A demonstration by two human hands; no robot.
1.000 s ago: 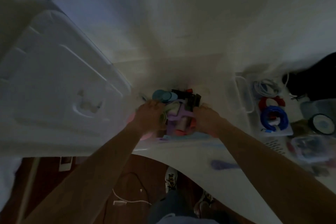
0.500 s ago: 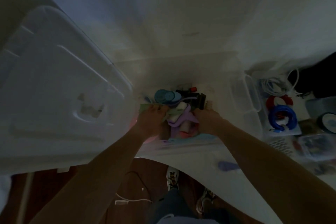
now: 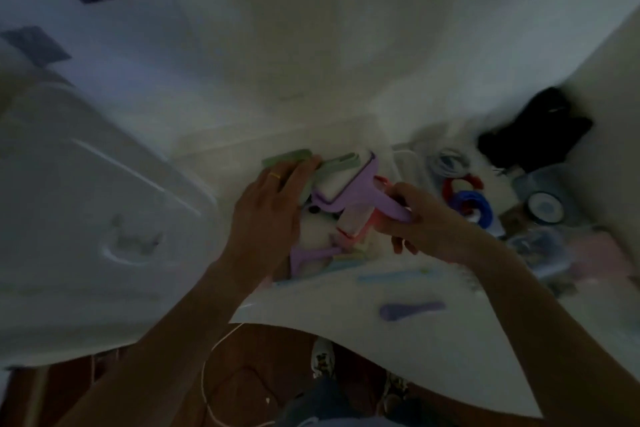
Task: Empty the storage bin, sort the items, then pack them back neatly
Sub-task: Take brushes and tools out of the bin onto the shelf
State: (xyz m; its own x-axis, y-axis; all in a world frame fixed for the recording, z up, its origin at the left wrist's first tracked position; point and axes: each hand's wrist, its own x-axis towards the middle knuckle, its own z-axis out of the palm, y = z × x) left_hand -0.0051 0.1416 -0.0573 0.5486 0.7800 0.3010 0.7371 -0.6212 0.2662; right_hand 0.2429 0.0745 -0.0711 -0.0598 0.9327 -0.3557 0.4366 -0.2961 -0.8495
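The view is dim and blurred. A clear storage bin (image 3: 346, 128) stands at the middle of the white table, and both hands are over it. My left hand (image 3: 266, 215) grips pale green rollers (image 3: 332, 166). My right hand (image 3: 426, 222) grips the handle of a purple roller (image 3: 349, 191) that has a white drum. Under it hangs a pink roller (image 3: 353, 222), and it is unclear which hand bears that one. Another purple roller (image 3: 311, 255) lies lower, by the bin's near edge.
The bin's large clear lid (image 3: 104, 201) lies to the left. On the right are a small clear container with white cables (image 3: 446, 163), red and blue coils (image 3: 471, 204), a tape roll (image 3: 545, 208) and a black item (image 3: 533, 135). A purple spoon (image 3: 412, 308) lies near the table's front edge.
Both hands have risen from the bottom of the bin with the bundle of rollers, which now sits higher and closer to the camera. The view has shifted.
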